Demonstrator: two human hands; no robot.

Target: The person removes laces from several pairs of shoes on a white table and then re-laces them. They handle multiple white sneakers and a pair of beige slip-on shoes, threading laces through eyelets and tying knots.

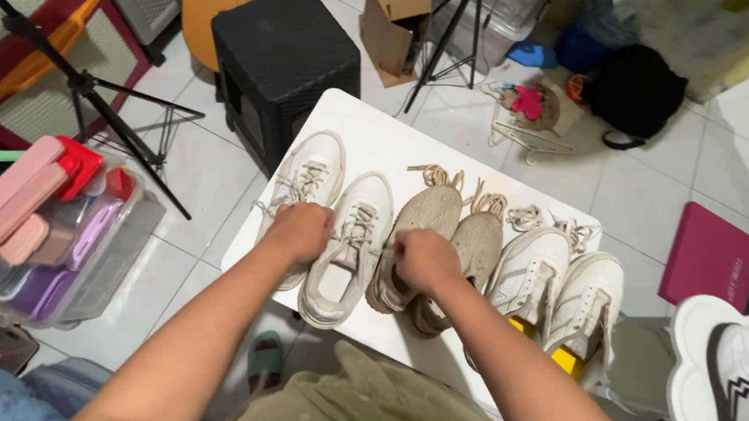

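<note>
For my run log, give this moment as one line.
left hand, right hand: pulling laces | white lace-up sneaker | white rectangular table

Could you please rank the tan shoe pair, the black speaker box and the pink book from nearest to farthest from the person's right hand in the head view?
From the right hand:
1. Tan shoe pair, touching it.
2. Black speaker box, up-left.
3. Pink book, far right.

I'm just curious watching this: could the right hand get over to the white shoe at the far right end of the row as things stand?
Probably yes. The right hand is at the laces of the second white shoe, and only low shoes lie between it and the far-right white shoe, with nothing standing over them.
</note>
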